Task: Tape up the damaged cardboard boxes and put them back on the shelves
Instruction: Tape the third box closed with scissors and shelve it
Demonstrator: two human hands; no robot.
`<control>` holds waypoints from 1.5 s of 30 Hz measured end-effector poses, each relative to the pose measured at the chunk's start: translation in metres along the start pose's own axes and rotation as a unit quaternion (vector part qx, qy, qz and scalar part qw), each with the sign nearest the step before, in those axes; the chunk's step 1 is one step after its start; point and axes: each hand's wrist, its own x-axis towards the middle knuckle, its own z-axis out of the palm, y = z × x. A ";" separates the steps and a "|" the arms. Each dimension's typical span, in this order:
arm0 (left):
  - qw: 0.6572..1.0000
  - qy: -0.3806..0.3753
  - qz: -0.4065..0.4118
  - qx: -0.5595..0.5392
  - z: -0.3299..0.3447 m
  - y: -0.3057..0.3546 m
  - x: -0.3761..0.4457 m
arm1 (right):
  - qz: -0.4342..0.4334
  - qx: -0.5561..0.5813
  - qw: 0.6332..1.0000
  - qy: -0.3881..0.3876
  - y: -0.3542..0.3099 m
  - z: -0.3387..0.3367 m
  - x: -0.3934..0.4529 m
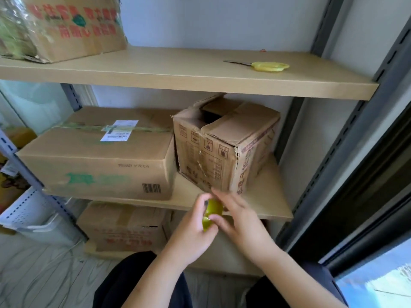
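Both hands — left [191,232], right [240,223] — grip tape roll [213,210] below damaged box [224,143].

A shelving unit [200,72] with pale wooden boards and grey slotted metal uprights [347,121] is set against a plain white wall [211,21], which is lit by soft daylight. To the right, a dark window frame [367,207] is seen, with a bright blue-tinted pane [378,283] in the lower corner. The floor [40,274] is laid in pale grey wood-grain boards, and a white perforated basket [24,210] is placed on it at the left.
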 end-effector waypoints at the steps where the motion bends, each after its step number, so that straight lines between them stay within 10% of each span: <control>1: 1.000 -0.008 0.001 0.029 0.004 0.002 0.000 | 0.030 0.040 0.999 0.016 0.002 0.007 -0.002; 13: 0.983 -0.038 0.008 0.181 0.014 0.032 0.014 | 0.084 -0.026 0.969 0.230 0.013 -0.003 -0.002; 20: 0.929 0.085 -0.057 0.357 -0.008 0.060 0.044 | 0.124 0.106 0.929 0.333 0.012 -0.027 0.008; 33: 0.851 0.155 -0.067 0.498 -0.022 0.082 0.051 | 0.157 0.354 0.854 0.346 0.037 -0.012 0.042; 45: 0.806 0.068 -0.024 0.587 -0.008 0.068 0.064 | 0.183 0.393 0.824 0.365 0.061 0.000 0.040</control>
